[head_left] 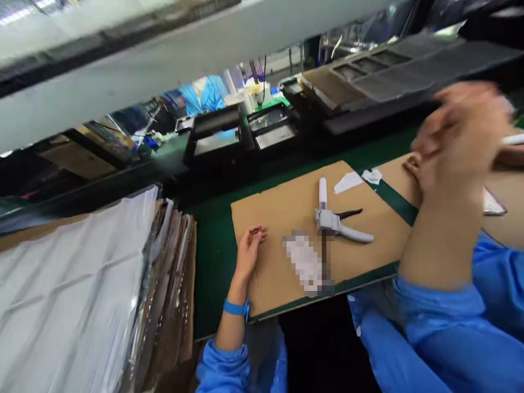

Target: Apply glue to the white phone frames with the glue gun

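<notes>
My left hand (pixel 250 250), with a blue band round the wrist, rests at the left edge of a cardboard sheet (pixel 282 210). Its fingers are loosely bent, and nothing shows in them. Raised above the bench at the right is my right hand (pixel 462 125), smeared by motion, so its grip is unclear. Between the hands a grey dispensing gun (pixel 327 221) with a white cartridge and a black trigger lies on the cardboard. Nearer me is a pale oblong thing (pixel 303 262), pixelated beyond recognition. White paper scraps (pixel 347 182) lie at the cardboard's far edge.
A tall stack of white sheets and cardboard (pixel 164 273) stands at the left. Black trays (pixel 216 136) line the back, below a pale overhead beam (pixel 164 71). A co-worker's blue sleeve (pixel 499 273) is close at the right. Another person (pixel 202 95) in blue is beyond the trays.
</notes>
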`<state>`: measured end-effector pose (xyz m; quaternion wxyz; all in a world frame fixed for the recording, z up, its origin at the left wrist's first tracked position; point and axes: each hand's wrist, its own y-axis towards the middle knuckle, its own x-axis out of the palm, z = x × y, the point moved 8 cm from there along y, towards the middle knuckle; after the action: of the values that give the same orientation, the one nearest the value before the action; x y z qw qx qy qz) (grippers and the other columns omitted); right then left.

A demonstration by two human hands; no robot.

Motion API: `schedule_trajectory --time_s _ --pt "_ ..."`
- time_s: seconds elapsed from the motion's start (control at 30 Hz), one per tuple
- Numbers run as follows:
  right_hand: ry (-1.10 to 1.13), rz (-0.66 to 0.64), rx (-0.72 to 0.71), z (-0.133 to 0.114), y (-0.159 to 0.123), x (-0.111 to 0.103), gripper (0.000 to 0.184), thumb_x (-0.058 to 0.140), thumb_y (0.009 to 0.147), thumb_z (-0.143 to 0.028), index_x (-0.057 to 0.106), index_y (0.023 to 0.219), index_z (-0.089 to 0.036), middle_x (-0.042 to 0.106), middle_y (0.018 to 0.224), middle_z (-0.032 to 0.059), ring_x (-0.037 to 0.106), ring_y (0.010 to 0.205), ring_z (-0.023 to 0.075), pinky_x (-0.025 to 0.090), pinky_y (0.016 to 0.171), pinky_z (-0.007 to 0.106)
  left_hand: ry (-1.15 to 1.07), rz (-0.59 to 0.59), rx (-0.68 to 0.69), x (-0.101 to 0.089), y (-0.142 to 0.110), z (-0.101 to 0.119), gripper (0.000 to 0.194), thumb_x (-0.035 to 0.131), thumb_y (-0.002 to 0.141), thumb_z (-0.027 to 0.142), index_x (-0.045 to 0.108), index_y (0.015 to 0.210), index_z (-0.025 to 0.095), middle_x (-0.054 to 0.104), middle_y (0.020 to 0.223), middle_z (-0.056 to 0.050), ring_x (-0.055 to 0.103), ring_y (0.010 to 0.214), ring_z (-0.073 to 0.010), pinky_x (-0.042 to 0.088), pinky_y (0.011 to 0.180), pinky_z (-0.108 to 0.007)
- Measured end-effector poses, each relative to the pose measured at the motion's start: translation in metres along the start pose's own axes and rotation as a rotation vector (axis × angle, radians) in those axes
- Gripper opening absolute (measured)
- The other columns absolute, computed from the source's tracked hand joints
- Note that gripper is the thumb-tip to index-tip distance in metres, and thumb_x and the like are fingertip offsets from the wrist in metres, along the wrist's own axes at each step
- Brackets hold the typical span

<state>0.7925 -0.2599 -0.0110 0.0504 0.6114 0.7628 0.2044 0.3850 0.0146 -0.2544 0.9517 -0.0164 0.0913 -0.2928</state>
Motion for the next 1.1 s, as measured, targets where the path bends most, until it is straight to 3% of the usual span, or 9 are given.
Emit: schedule_trajectory --time_s 0.1,0.2,0.33,0.47,0.6,0.73,0.9,1.0,1.1 --pt "-0.421 -0.403 -0.065 0.058 -0.108 0.010 0.054 0.074 0.089 -0.051 0.076 0.132 -0.019 0.073 0.112 0.0103 0.070 0.098 0.0203 0.061 0.095 0.038 0.129 -0.056 0.079 0.010 -0.007 0.003 0.040 0.075 0.113 0.054 0.074 0.134 0.020 0.081 0.145 -0.018 0.080 0.130 -0.0284 0.063 0.118 -0.048" --pt "-0.735 -0.748 -0.187 0.117 -0.170 0.000 0.077 0.062 0.093 -0.048 0.064 0.164 -0.019 0.062 0.167 0.0162 0.062 0.156 0.0350 0.054 0.137 0.057 0.227 -0.098 0.153 0.023 -0.017 0.008 0.032 0.072 0.115 0.044 0.075 0.139 0.021 0.079 0.146 -0.017 0.076 0.135 -0.0294 0.061 0.121 -0.049" --pt "-1.002 -0.933 -0.256 0.169 -0.180 -0.015 0.098 0.060 0.091 -0.044 0.044 0.183 -0.015 0.040 0.187 0.0177 0.043 0.175 0.0413 0.041 0.147 0.072 0.312 -0.143 0.228 0.039 -0.025 0.021 0.032 0.072 0.114 0.038 0.076 0.143 0.022 0.077 0.149 -0.015 0.071 0.144 -0.0318 0.053 0.132 -0.053" --pt "-1.098 -0.997 -0.285 0.185 -0.175 -0.002 0.094 0.055 0.095 -0.043 0.042 0.183 -0.016 0.041 0.186 0.0174 0.040 0.176 0.0426 0.035 0.145 0.081 0.493 -0.213 0.337 0.054 -0.041 0.040 0.042 0.073 0.115 0.040 0.073 0.153 0.022 0.069 0.166 -0.018 0.063 0.158 -0.0381 0.046 0.141 -0.059" --pt "-1.069 -0.981 -0.299 0.190 -0.178 0.009 0.077 0.055 0.095 -0.045 0.061 0.165 -0.014 0.063 0.162 0.0188 0.058 0.154 0.0407 0.038 0.143 0.078 0.566 -0.431 0.355 0.081 -0.084 0.048 0.039 0.076 0.113 0.039 0.080 0.151 0.028 0.068 0.173 -0.015 0.061 0.163 -0.0427 0.041 0.143 -0.065" --pt "-1.039 -0.855 -0.393 0.184 -0.184 0.004 0.066 0.058 0.099 -0.046 0.066 0.158 -0.016 0.068 0.153 0.0189 0.061 0.146 0.0394 0.037 0.143 0.075 0.272 -0.499 0.183 0.097 -0.117 0.041 0.036 0.088 0.106 0.042 0.088 0.140 0.029 0.079 0.161 -0.015 0.060 0.167 -0.0458 0.018 0.153 -0.068" --pt "-0.946 -0.651 -0.638 0.157 -0.193 -0.005 0.045 0.060 0.107 -0.032 0.071 0.148 -0.019 0.072 0.149 0.0144 0.067 0.142 0.0315 0.035 0.148 0.063 0.532 -0.356 0.330 0.098 -0.076 0.044 0.074 0.083 0.109 0.070 0.074 0.167 0.026 0.059 0.184 -0.015 0.033 0.185 -0.0484 -0.016 0.149 -0.078" --pt "-0.817 -0.538 -0.788 0.145 -0.195 -0.008 0.039 0.065 0.108 -0.033 0.073 0.142 -0.018 0.075 0.141 0.0136 0.072 0.134 0.0283 0.036 0.148 0.058 0.958 -0.231 0.360 0.092 -0.042 0.050 0.092 0.061 0.117 0.082 0.047 0.189 0.026 0.031 0.200 -0.014 0.015 0.190 -0.0468 -0.009 0.149 -0.083" --pt "-0.677 -0.476 -0.822 0.146 -0.193 -0.014 0.042 0.072 0.110 -0.043 0.070 0.143 -0.017 0.076 0.136 0.0147 0.074 0.132 0.0287 0.045 0.145 0.055 1.191 -0.209 0.402 0.090 -0.041 0.057 0.088 0.039 0.122 0.082 0.039 0.193 0.029 0.026 0.202 -0.013 0.024 0.189 -0.0431 0.016 0.153 -0.080"
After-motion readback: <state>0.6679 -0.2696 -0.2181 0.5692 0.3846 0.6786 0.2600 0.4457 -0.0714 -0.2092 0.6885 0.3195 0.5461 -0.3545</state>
